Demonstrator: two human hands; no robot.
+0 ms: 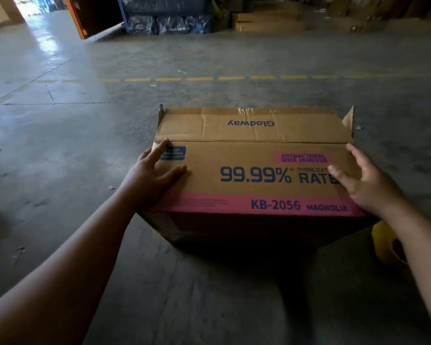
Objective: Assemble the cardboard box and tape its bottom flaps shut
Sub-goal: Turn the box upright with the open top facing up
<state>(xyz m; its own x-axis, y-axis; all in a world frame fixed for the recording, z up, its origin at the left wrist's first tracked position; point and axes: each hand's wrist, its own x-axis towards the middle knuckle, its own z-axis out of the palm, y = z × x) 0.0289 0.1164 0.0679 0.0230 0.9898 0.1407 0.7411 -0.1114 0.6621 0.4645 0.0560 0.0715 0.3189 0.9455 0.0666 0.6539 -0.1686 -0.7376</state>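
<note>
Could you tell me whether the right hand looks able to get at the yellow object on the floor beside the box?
Probably yes: the yellow object lies on the floor just under the right forearm, with nothing covering it, though the right hand would first have to leave the cardboard box.

right hand [366,180] covers end of "RATE" print | yellow object [383,241] half hidden behind forearm | blue label [172,153] text blurred

One cardboard box [254,170] sits on the floor [85,145], with two hands on it: the left hand [152,180] and the right hand [368,185]. One yellow object [383,240] shows near right. Far off lie three dark wrapped bundles [171,24] and two flat cartons [266,21]. One dashed yellow line [199,78] crosses the floor.
</note>
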